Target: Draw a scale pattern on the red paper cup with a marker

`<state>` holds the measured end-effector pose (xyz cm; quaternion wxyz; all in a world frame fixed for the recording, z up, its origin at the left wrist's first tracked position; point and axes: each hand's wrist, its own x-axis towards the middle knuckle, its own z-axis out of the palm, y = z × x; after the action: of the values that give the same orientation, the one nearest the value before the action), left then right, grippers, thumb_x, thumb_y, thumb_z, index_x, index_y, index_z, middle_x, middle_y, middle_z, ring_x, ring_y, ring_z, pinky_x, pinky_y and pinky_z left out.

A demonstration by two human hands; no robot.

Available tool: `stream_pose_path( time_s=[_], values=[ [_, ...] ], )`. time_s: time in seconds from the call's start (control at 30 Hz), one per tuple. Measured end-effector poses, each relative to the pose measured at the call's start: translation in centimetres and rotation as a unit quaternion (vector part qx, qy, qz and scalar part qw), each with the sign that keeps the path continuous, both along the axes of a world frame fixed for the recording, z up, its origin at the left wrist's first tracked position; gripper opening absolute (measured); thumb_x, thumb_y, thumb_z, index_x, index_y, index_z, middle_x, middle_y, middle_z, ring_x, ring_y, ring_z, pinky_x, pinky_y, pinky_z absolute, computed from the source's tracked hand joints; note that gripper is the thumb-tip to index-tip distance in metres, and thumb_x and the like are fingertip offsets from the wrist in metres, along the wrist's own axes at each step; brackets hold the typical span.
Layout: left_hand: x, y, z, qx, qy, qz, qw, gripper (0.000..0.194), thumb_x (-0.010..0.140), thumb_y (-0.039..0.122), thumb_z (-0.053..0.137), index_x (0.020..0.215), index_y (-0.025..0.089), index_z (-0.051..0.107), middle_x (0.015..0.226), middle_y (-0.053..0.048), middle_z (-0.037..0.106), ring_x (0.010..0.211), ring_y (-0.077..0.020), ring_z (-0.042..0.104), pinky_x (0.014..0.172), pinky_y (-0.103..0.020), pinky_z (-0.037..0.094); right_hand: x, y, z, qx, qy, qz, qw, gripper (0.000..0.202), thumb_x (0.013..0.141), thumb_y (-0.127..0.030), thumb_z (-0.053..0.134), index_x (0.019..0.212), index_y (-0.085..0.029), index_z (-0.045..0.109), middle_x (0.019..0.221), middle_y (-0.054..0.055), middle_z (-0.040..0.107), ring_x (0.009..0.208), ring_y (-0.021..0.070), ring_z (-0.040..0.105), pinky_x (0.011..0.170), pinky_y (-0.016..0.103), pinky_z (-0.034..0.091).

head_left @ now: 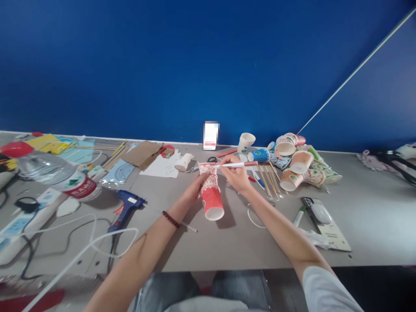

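Observation:
A red paper cup piece (212, 201) with white scalloped drawing at its upper part lies at the middle of the table, its open white rim toward me. My left hand (199, 184) is closed around its left side. In my right hand (236, 175) is a white marker pen (238, 164) with a reddish end, held like a writing tool. The pen's tip meets the upper part of the cup. Fingers partly hide the cup's far end.
A phone (211, 135) stands against the blue wall. Paper cups (290, 180) and wooden sticks (269, 180) lie right. A glue gun (126, 208), a water bottle (61, 173), cardboard (143, 154) and cables lie left. Another phone (326, 223) rests at the right front.

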<state>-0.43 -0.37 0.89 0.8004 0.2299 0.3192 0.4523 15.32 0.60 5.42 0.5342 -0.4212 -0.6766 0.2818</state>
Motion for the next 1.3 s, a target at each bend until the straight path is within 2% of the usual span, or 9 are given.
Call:
stream_pose_path(
  time_s=[0.23,0.47,0.93,1.3],
  values=[
    [-0.13,-0.19,0.36,0.007,0.022,-0.043,0.999,0.029,0.083,0.041,0.066,0.09,0.013,0.063,0.067,-0.006,0.065,0.057,-0.0199,0.065,0.06,-0.033,0.055,0.08,0.24,-0.26,0.013,-0.009,0.01,1.0,0.003,0.078,-0.02,0.057,0.077,-0.022,0.055,0.074,-0.001,0.058,0.067,0.0146,0.054,0.063,0.029,0.044],
    [-0.1,-0.12,0.07,0.005,0.019,-0.041,0.999,0.028,0.082,0.039,0.067,0.094,0.014,0.063,0.068,-0.006,0.067,0.058,-0.019,0.066,0.06,-0.031,0.055,0.12,0.36,-0.64,0.034,-0.041,0.004,0.999,0.005,0.079,-0.021,0.059,0.079,-0.023,0.054,0.076,0.0,0.06,0.074,0.0175,0.057,0.068,0.032,0.047],
    [-0.07,-0.21,0.32,0.012,0.022,-0.034,0.999,0.022,0.081,0.035,0.066,0.091,0.015,0.062,0.066,-0.006,0.066,0.056,-0.0206,0.065,0.058,-0.033,0.055,0.07,0.29,-0.52,0.054,-0.059,0.002,0.997,0.006,0.078,-0.019,0.058,0.079,-0.023,0.053,0.074,0.0,0.06,0.072,0.0181,0.058,0.066,0.032,0.046],
    [-0.12,-0.2,0.34,-0.006,0.011,-0.027,1.0,0.027,0.081,0.033,0.068,0.101,0.015,0.063,0.067,-0.005,0.067,0.056,-0.0191,0.065,0.057,-0.031,0.055,0.03,0.15,-0.5,0.035,-0.052,0.0,0.998,0.008,0.072,-0.018,0.058,0.074,-0.023,0.053,0.07,-0.001,0.06,0.069,0.0178,0.057,0.063,0.031,0.046]
  ],
)
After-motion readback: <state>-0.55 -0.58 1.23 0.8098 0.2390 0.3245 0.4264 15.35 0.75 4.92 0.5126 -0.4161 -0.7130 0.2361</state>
